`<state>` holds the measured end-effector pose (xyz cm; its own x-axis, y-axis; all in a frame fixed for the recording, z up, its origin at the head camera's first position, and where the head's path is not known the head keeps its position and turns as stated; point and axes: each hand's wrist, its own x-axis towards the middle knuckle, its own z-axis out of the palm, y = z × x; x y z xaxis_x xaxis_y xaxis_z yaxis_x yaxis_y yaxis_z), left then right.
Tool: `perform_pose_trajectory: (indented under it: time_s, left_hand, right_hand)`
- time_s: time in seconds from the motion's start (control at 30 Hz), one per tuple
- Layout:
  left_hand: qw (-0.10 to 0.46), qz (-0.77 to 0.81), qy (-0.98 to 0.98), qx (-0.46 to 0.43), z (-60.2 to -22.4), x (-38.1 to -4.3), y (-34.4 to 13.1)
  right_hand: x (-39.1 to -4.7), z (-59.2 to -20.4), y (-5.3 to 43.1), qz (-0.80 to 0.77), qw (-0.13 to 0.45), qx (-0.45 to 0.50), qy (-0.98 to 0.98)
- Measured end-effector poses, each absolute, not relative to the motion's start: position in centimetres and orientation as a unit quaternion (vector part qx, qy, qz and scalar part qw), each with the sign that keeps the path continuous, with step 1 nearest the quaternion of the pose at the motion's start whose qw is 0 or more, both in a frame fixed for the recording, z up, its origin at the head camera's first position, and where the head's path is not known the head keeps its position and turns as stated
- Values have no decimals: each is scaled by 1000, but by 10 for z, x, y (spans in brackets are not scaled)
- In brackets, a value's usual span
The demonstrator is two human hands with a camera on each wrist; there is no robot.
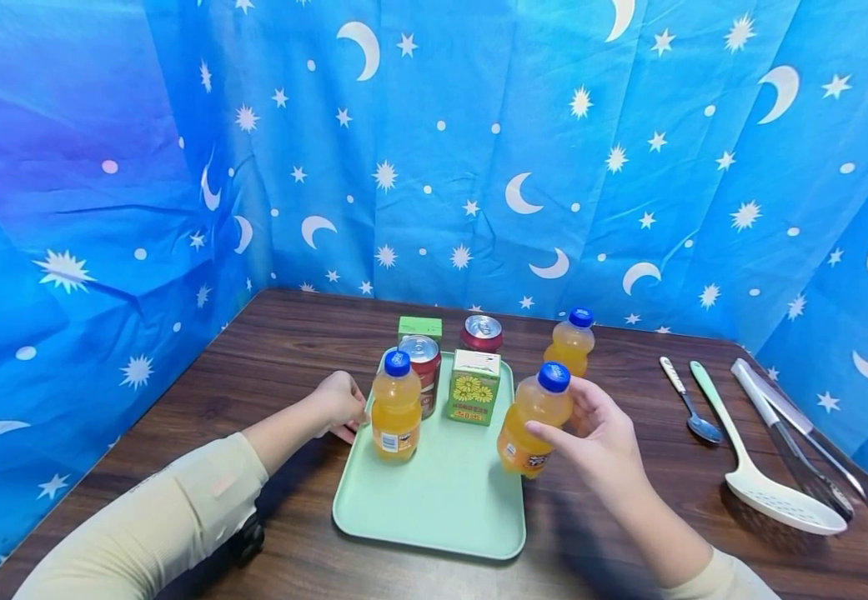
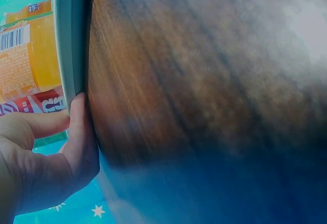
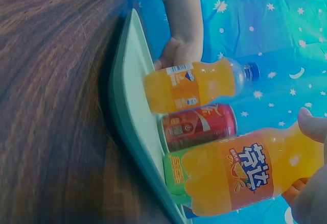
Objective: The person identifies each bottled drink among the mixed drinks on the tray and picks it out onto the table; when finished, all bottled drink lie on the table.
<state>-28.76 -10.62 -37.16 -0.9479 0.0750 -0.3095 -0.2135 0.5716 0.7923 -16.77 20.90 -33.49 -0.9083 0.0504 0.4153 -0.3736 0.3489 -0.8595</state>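
My right hand (image 1: pixel 604 429) grips an orange soda bottle (image 1: pixel 534 425) with a blue cap, slightly tilted, over the right edge of the pale green tray (image 1: pixel 434 517). In the right wrist view, this bottle (image 3: pixel 245 173) overlaps a green carton. At the tray's left rim, my left hand (image 1: pixel 342 404) pinches the edge between thumb and finger, as the left wrist view shows at the rim (image 2: pixel 71 40). On the tray stand another orange soda bottle (image 1: pixel 396 412), a red can (image 1: pixel 426 367) behind it, and a green drink carton (image 1: pixel 474 392) with yellow flowers.
Behind the tray stand a second green carton (image 1: pixel 420 326), another red can (image 1: pixel 482 332) and a third orange soda bottle (image 1: pixel 572 340). To the right lie a spoon (image 1: pixel 704 428), a slotted ladle (image 1: pixel 786 502) and metal tongs (image 1: pixel 786 425). A blue starry curtain (image 1: pixel 441 150) encloses the wooden table (image 1: pixel 268 367).
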Motion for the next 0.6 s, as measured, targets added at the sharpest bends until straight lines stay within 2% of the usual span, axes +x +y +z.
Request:
perform_pose_trajectory:
  time_s: [0.6]
  left_hand:
    - [156,455,876,-39,-372,-288,-105]
  right_hand:
    - [-170,-328,237,504,229,73,-829]
